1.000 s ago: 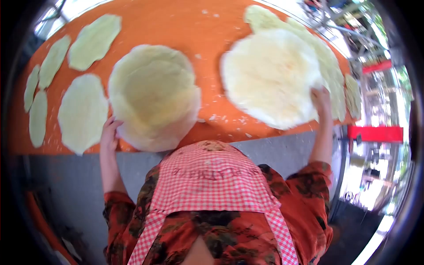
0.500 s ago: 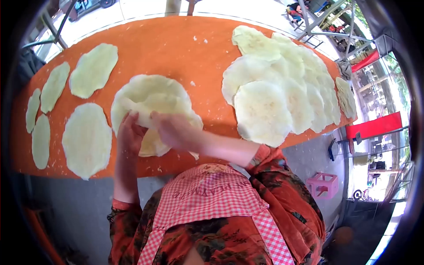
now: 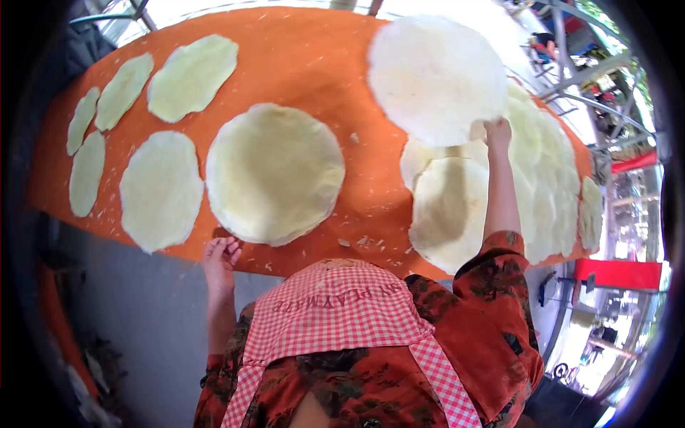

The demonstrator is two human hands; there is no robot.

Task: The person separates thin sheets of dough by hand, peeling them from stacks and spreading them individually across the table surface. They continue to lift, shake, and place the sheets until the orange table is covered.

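Note:
My right hand [image 3: 497,133] is closed on the lower right edge of a thin, pale round sheet [image 3: 437,80], which is raised over the table and casts a shadow. Below and beside that sheet, many overlapping pale sheets [image 3: 531,207] cover the right part of the orange table. My left hand [image 3: 222,251] is at the table's front edge with its fingers curled and apart, holding nothing. Just above and right of it lies a round stack of pale sheets [image 3: 275,175], flat on the orange surface.
Several single pale sheets [image 3: 162,189] lie on the left of the orange table [image 3: 307,43]. Small scraps [image 3: 371,242] are scattered near the front edge. Beyond the right end are metal frames and a red cloth [image 3: 618,274].
My right hand has moved from the middle stack to the right, now with a raised sheet. My left hand has let go and drawn back to the front edge. The middle stack now lies flat.

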